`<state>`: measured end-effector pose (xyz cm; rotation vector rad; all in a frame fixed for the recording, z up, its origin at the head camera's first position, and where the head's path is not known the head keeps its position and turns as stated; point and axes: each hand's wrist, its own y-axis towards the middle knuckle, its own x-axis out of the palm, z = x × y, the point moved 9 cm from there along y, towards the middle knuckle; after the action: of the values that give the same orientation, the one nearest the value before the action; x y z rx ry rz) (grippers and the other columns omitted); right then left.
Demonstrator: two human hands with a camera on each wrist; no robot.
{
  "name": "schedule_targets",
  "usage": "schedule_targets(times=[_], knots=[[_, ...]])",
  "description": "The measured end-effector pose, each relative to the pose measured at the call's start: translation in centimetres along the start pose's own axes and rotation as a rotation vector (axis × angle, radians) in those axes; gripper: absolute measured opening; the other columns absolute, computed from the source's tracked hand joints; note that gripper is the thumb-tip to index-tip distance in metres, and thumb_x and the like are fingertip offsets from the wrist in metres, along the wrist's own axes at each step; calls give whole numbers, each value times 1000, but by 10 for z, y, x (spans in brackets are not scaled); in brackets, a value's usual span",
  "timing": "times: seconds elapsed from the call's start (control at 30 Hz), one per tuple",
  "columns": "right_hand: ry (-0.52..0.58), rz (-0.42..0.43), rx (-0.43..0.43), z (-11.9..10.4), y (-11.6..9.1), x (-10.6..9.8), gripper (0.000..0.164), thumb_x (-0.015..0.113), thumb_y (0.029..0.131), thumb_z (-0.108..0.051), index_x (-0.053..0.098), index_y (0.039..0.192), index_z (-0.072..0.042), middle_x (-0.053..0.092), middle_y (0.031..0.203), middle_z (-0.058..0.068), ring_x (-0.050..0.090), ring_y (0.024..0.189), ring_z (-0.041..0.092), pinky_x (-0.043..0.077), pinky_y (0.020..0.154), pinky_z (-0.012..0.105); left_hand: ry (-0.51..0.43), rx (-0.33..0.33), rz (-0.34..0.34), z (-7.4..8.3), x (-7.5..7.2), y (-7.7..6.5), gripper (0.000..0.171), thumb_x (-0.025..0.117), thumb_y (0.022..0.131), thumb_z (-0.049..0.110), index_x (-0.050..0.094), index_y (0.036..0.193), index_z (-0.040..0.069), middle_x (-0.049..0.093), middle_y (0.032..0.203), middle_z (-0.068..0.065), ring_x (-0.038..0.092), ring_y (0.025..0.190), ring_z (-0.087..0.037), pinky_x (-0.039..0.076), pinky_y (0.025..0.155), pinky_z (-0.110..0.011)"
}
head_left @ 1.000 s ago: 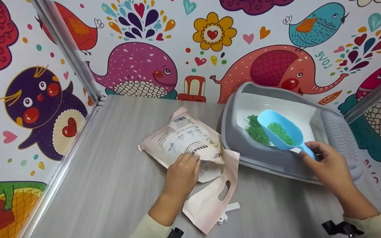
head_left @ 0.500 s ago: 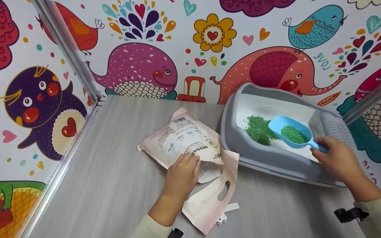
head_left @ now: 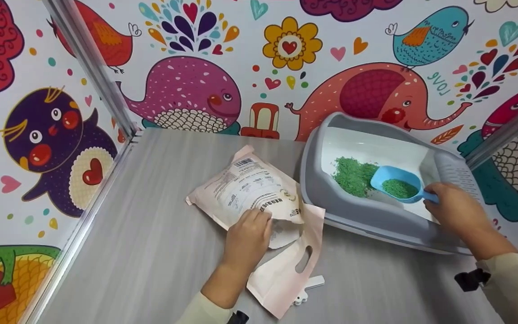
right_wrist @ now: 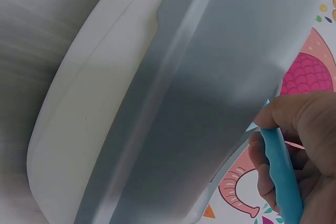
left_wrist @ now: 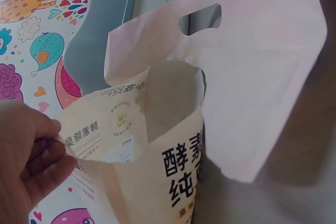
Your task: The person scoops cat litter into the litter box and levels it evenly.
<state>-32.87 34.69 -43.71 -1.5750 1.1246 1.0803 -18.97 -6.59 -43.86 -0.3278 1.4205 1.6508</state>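
Observation:
In the head view my right hand holds a blue scoop by its handle, inside a grey litter box. Green granules lie in the scoop's bowl. A pile of green litter covers part of the white floor, left of the scoop. The right wrist view shows fingers curled around the blue handle; the bowl is hidden behind the grey wall. My left hand pinches the edge of a pale pink litter bag lying on the table. Its mouth gapes in the left wrist view, the top strip folded away.
A small white object, partly under the bag's strip, lies on the grey table. Patterned walls rise behind and at the left, with a metal rail between them. The litter box stands at the right, close to the back wall.
My right hand and the scoop have moved right and down into the litter box. The scoop shows less litter and the green pile has grown. My left hand stays at the bag.

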Motion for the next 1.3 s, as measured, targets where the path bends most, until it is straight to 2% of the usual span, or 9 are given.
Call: schedule_targets(times=[0.27, 0.63, 0.8, 1.07, 1.3], knots=[[-79, 21, -12, -2, 7, 2, 39, 67, 88, -19, 56, 122, -2, 57, 117, 23, 53, 96, 38, 45, 84, 65, -15, -5, 9, -1, 1, 0, 6, 71, 83, 14, 68, 88, 11, 65, 83, -1, 63, 80, -16, 55, 63, -29], [-235, 142, -145, -19, 6, -5, 32, 66, 86, -8, 58, 116, 2, 59, 108, 22, 53, 98, 39, 45, 87, 64, -9, -7, 11, -1, 1, 0, 6, 71, 83, 15, 68, 87, 11, 65, 83, -1, 63, 79, -16, 55, 61, -30], [-244, 162, -169, -22, 6, -7, 32, 66, 86, -6, 58, 116, 3, 59, 108, 23, 52, 102, 41, 43, 91, 64, -12, -6, 15, -1, 0, 0, 7, 72, 82, 14, 68, 88, 12, 64, 82, 0, 63, 78, -16, 55, 62, -29], [-247, 152, -153, -24, 8, -9, 33, 64, 87, -4, 56, 119, 3, 56, 112, 23, 47, 109, 43, 37, 97, 67, -23, 3, 24, -1, 1, -1, 8, 72, 81, 13, 67, 86, 12, 63, 81, -1, 62, 77, -16, 54, 63, -29], [-238, 213, -150, -27, 9, -14, 33, 66, 86, -3, 56, 117, 2, 55, 113, 23, 45, 108, 42, 36, 98, 68, -27, 5, 23, 0, 1, -1, 6, 70, 82, 13, 67, 87, 12, 63, 81, 0, 62, 77, -16, 54, 62, -29]])
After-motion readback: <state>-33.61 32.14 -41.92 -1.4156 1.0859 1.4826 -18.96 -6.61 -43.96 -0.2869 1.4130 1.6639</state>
